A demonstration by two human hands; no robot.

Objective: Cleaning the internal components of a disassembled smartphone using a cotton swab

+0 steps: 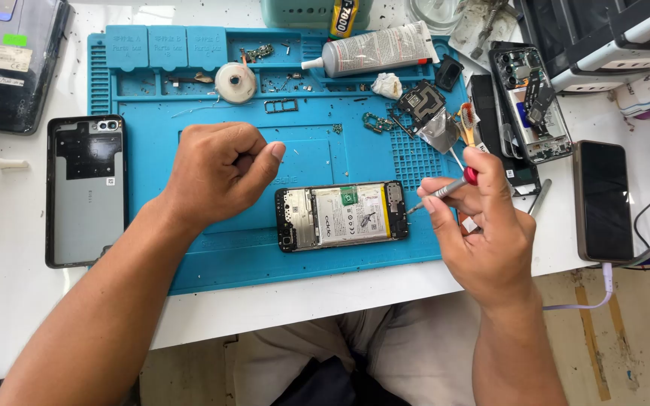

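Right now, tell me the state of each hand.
Left hand: closed in a fist above the blue mat, holding nothing visible.
Right hand: closed on a screwdriver.

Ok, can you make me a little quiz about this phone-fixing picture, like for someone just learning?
1. True or false: the opened phone lies on the blue mat.
2. Which of the hands holds the screwdriver?
A. the left hand
B. the right hand
C. neither
3. What lies left of the mat, on the white table?

Key
1. True.
2. B. The left hand is a closed fist above the mat; nothing shows in it.
3. A phone back cover, inner side up.
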